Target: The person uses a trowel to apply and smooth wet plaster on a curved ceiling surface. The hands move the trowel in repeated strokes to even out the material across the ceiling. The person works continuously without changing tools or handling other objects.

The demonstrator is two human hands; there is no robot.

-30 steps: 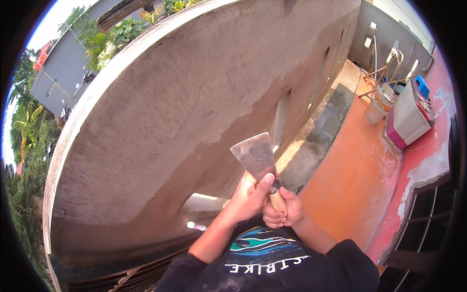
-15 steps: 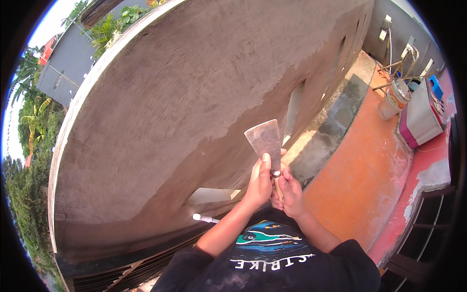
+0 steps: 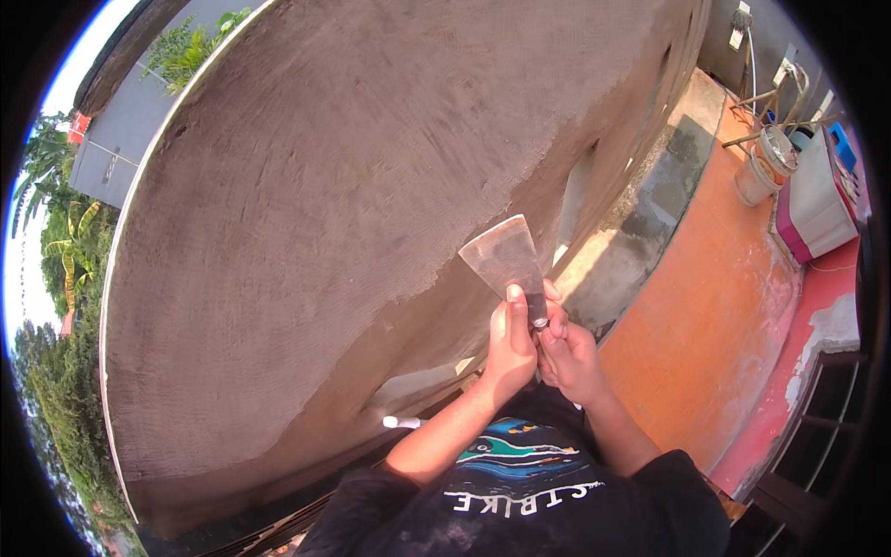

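In front of my chest I hold a scraper (image 3: pixel 504 254) with a flat, flared metal blade that points up and away from me. My right hand (image 3: pixel 568 356) is wrapped round its handle, which the fingers mostly cover. My left hand (image 3: pixel 512 343) grips the lower blade, with the thumb laid on its face and the other fingers behind. Beyond the blade stands a grey-brown wall (image 3: pixel 306 213), its upper part lighter and rougher than the darker lower band. The blade appears apart from the wall, though the exact gap is hard to judge.
Right of me runs an orange floor (image 3: pixel 701 316) beside a grey concrete strip (image 3: pixel 664 200). Stacked buckets (image 3: pixel 766 167), a white and magenta box (image 3: pixel 817 204) and wooden poles stand at the far right. A white rod end (image 3: pixel 402 422) shows by my left forearm. Plants grow past the wall's edge.
The scraper and both hands have shifted slightly right, and the blade tilts a little more to the left. My view has turned slightly. Both hands keep their hold.
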